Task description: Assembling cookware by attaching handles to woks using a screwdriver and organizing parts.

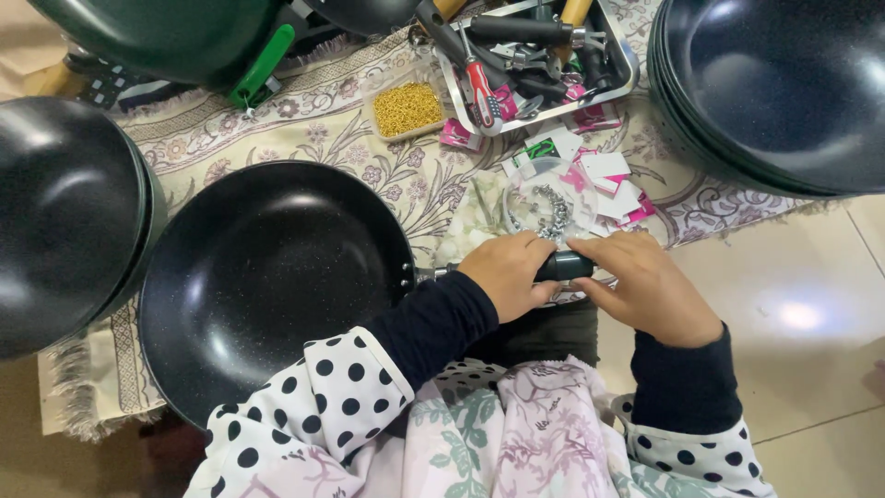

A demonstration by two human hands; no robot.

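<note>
Black pan handle (564,266) is gripped by both hands, left (505,274) and right (645,288).

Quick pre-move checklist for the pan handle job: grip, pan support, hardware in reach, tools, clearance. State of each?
1. Both hands on the handle: ok. The left hand and the right hand both wrap the black pan handle.
2. Handle seated at the pan: cannot tell. The left hand covers most of the joint with the black frying pan.
3. Pan supported: ok, it rests on the patterned cloth.
4. Screws in reach: ok, the clear bowl of metal screws sits just beyond the hands.
5. Screwdriver to hand: not ok, the red-handled screwdriver lies in the metal tool tray.
6. Clearance: not ok, the stacked pans crowd the left.
</note>
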